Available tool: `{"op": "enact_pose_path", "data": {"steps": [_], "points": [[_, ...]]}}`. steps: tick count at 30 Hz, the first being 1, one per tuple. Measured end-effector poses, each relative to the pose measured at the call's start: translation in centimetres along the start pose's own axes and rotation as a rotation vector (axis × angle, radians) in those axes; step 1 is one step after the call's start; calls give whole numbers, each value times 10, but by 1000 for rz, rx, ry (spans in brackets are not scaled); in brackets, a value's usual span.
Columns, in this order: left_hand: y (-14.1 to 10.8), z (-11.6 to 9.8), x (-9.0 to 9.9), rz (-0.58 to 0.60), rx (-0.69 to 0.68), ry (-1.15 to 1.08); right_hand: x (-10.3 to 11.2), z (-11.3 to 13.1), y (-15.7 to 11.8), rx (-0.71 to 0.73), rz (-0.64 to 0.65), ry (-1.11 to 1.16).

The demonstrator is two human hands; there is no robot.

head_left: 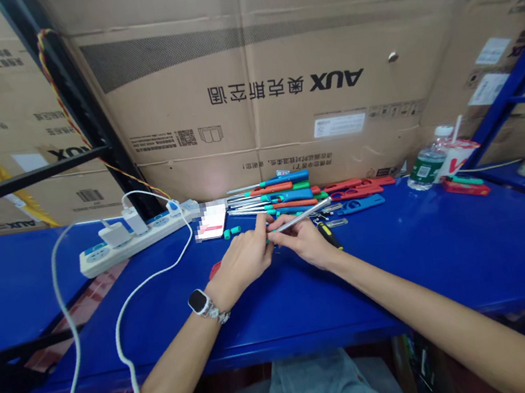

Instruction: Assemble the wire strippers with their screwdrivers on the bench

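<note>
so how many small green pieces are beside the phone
2 visible: one green piece just right of the phone, a second green piece right of that. More may hide behind the left hand.

A slim, straight, silvery rod point(302, 216) slants up rightward in the right hand point(308, 240), its lower end at the left hand point(248, 253).

Left hand point(246, 255) and right hand point(311, 239) hold a silver rod point(302, 215).

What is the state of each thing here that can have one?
Silver rod: tilted, held by left hand and right hand
Watch: worn, screen dark
Phone: screen lit
Power strip: plugs inserted
Coloured-handled tools: lying heaped
Bottle: upright, capped
Cup: straw inserted
</note>
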State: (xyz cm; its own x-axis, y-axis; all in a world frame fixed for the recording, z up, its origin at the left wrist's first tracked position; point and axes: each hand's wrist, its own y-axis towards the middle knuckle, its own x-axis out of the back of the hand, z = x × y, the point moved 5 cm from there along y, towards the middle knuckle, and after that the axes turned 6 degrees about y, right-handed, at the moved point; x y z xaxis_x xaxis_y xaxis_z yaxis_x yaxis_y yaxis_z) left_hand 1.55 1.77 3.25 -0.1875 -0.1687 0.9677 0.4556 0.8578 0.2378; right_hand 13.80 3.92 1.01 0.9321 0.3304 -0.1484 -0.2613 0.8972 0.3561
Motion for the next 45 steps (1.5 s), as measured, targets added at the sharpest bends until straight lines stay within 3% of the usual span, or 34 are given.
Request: {"op": "enact_pose_path", "data": {"steps": [6, 11, 13, 15, 17, 20, 26, 31, 37, 41, 45], "points": [[0, -3, 0, -42, 1, -107, -4, 11, -3, 26, 10, -37], [-2, 3, 17, -285, -182, -133, 19, 24, -7, 76, -93, -9], [-5, 14, 24, -332, -182, -58, 32, 28, -7, 114, -165, 19], [-7, 25, 25, -261, -125, -11, 39, 29, -7, 121, -210, 54], [-7, 32, 20, -107, -62, 27, 42, 28, -8, 101, -246, 82], [-8, 29, 13, 17, -31, 92, 40, 26, -9, 73, -294, 97], [-9, 16, 1, 32, -21, 151, 36, 27, -3, 101, -300, 75], [-7, 9, -6, -5, 0, 67, 27, 23, -6, 97, -307, -37], [-11, -13, -10, -81, -5, -246, 3, 21, -19, 123, -145, -127], [-33, -22, -2, -141, -74, -195, 12, 24, -26, 78, -96, -235], [-56, -7, 21, -412, -126, -214, 19, 30, -35, -48, 77, -460]]}}
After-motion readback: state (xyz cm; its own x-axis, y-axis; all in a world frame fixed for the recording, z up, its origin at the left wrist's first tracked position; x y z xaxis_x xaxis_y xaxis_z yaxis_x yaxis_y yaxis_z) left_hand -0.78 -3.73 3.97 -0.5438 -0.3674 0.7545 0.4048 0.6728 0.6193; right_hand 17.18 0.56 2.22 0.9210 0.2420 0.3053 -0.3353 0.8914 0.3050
